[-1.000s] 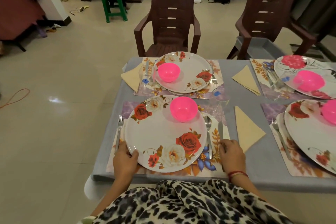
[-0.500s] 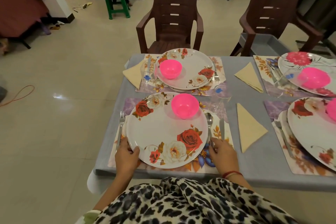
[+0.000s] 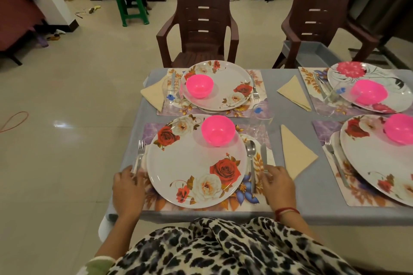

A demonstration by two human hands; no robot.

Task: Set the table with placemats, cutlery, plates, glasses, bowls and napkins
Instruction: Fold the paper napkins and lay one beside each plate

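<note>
The near plate (image 3: 190, 163) sits on my placemat (image 3: 245, 200) at the near left end of the bench (image 3: 274, 87). It holds one pink bowl (image 3: 218, 131), upright on the plate's far side. Straight across, the far plate (image 3: 223, 82) holds a second bowl (image 3: 199, 86) on its left part. To the right are two more settings. The far right plate (image 3: 380, 78) has a third bowl (image 3: 368, 92) on it, and the near right plate (image 3: 375, 163) has a fourth bowl (image 3: 400, 128) at its far edge.

On my placemat a fork (image 3: 140, 154) lies just left of the near plate. A spoon (image 3: 250, 156) lies just right of the plate, and a knife (image 3: 263, 156) lies right of the spoon. A clear glass (image 3: 261, 120) stands at the mat's far right corner. A folded napkin (image 3: 295, 154) lies on the bench beside the mat.

My left hand (image 3: 128, 190) is palm down at the plate's near left edge, with its fingers over the near end of the fork. It is blurred, so I cannot tell whether the fingers grip the fork or only touch it. My right hand (image 3: 278, 185) is palm down at the near right, thumb and forefinger pinching the knife's near end.
</note>
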